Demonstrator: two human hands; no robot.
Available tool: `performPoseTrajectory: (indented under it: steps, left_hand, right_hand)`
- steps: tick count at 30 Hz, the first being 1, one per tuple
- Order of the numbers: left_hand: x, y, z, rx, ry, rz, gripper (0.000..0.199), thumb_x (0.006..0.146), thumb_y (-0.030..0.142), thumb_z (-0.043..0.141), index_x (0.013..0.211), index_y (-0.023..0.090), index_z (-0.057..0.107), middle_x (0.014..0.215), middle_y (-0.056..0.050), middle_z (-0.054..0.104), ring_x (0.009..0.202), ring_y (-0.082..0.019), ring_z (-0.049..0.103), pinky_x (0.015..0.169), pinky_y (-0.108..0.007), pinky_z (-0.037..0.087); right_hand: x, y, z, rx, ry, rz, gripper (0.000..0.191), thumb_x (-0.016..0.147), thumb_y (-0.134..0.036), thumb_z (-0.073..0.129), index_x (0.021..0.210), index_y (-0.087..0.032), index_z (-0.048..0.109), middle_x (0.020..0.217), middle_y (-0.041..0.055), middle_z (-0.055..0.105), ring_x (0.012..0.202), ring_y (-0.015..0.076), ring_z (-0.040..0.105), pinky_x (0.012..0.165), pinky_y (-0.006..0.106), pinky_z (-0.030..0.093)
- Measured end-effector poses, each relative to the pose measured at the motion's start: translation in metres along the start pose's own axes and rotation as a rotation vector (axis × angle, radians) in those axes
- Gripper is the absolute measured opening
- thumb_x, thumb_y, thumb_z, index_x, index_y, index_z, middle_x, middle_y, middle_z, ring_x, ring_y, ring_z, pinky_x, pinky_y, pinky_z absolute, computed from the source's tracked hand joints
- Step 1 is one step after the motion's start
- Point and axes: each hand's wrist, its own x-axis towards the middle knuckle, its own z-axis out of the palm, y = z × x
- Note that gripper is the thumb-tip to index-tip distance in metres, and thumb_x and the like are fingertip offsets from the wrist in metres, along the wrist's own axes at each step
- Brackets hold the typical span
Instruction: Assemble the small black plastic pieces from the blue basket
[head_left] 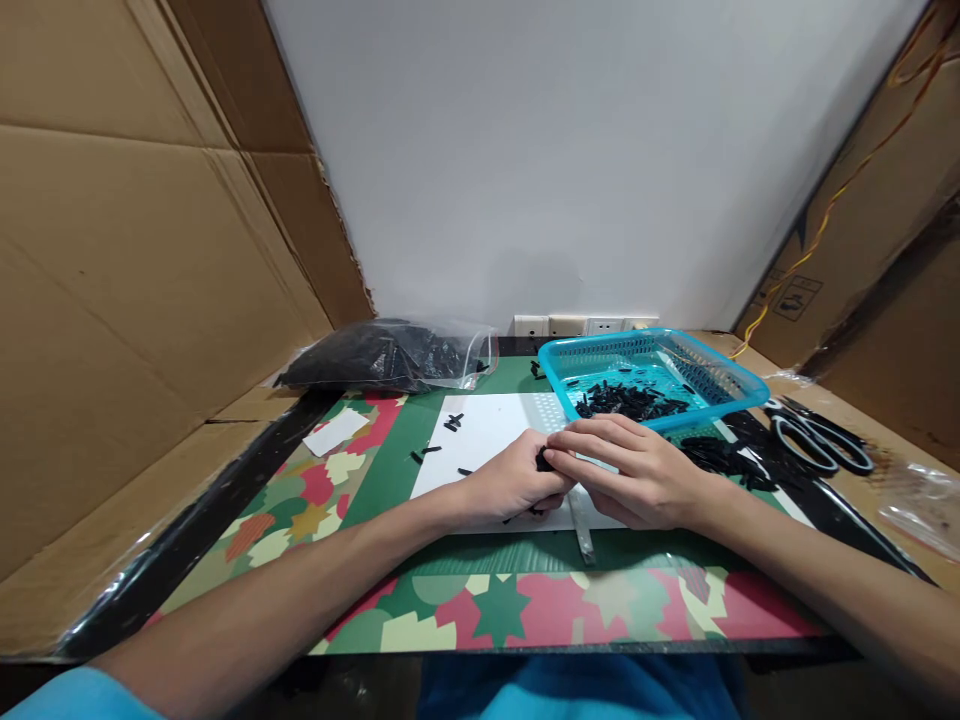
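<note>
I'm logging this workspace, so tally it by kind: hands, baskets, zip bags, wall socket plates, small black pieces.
Hands (left hand, right hand): 2
Blue basket: 1
Zip bag: 1
Socket plates: 4
Total: 8
Black pieces: too heaped to count, left out.

head-worn view, facing forward and down

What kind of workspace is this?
Probably a small makeshift hand-work station: cardboard walls around a table, wall sockets behind, and a blue basket of small black pieces beside scissors.
</note>
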Motion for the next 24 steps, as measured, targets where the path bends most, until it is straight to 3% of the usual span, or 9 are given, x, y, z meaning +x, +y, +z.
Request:
performPoseTrajectory:
  steps: [9,15,20,24]
  left_hand:
    - [0.001,0.002,-0.001,-0.050,-0.017,-0.046,0.032,0.085,0.036,0.065,0.069,0.020,0.042,0.049,0.009,0.041,0.040,-0.004,0.032,0.040,-0.017,0.026]
    - [0.002,0.000,-0.003,-0.039,-0.016,-0.085,0.028,0.086,0.037,0.060,0.068,0.020,0.045,0.047,0.008,0.042,0.038,-0.005,0.032,0.039,-0.019,0.025]
    - [0.003,-0.002,-0.003,-0.019,-0.040,-0.021,0.025,0.085,0.033,0.059,0.068,0.020,0.047,0.051,0.007,0.042,0.041,-0.006,0.034,0.041,-0.019,0.026]
    - [0.003,-0.004,-0.003,-0.029,-0.043,-0.022,0.024,0.084,0.031,0.059,0.068,0.020,0.047,0.052,0.007,0.041,0.042,-0.006,0.034,0.041,-0.020,0.025]
  right_hand:
    - [-0.008,0.009,0.007,0.003,-0.032,0.103,0.025,0.100,-0.009,0.048,0.120,-0.014,0.062,0.116,0.0102,0.073,0.110,0.0240,0.063,0.094,0.040,0.053]
    - [-0.012,0.012,0.006,0.005,-0.038,0.089,0.028,0.103,-0.012,0.046,0.128,-0.014,0.060,0.112,0.0102,0.073,0.111,0.0238,0.062,0.093,0.040,0.052]
    - [-0.010,0.012,0.001,0.006,0.064,0.027,0.022,0.100,-0.010,0.052,0.120,-0.012,0.063,0.097,0.0098,0.074,0.102,0.0232,0.065,0.087,0.040,0.054]
    - [-0.007,0.013,-0.002,0.020,0.045,0.017,0.022,0.102,-0.011,0.048,0.118,-0.011,0.063,0.094,0.0103,0.073,0.101,0.0229,0.065,0.084,0.039,0.054]
